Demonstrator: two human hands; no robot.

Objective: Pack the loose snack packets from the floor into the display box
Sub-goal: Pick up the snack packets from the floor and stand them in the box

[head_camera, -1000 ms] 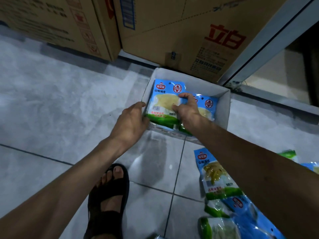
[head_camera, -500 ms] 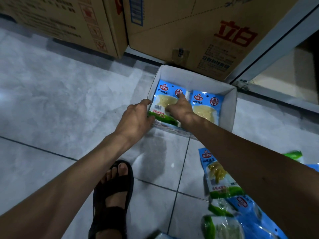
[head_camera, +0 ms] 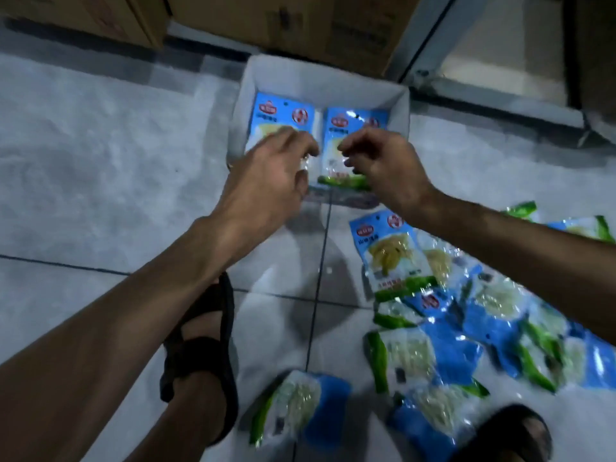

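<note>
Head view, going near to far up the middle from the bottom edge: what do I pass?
loose packet at the bottom edge → face-up packet on the floor → display box → cardboard cartons

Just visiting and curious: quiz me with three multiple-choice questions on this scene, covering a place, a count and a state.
1. Where do the loose snack packets lie? A on the floor, nearer the person than the display box; B on a shelf; C on a table.
2. How many packets show inside the display box? A none; B two; C five.
3. The display box is: A taped shut; B upside down; C open on top.
Answers: 1 A, they litter the floor; 2 B, two blue packets lie side by side; 3 C, its white inner walls show.
</note>
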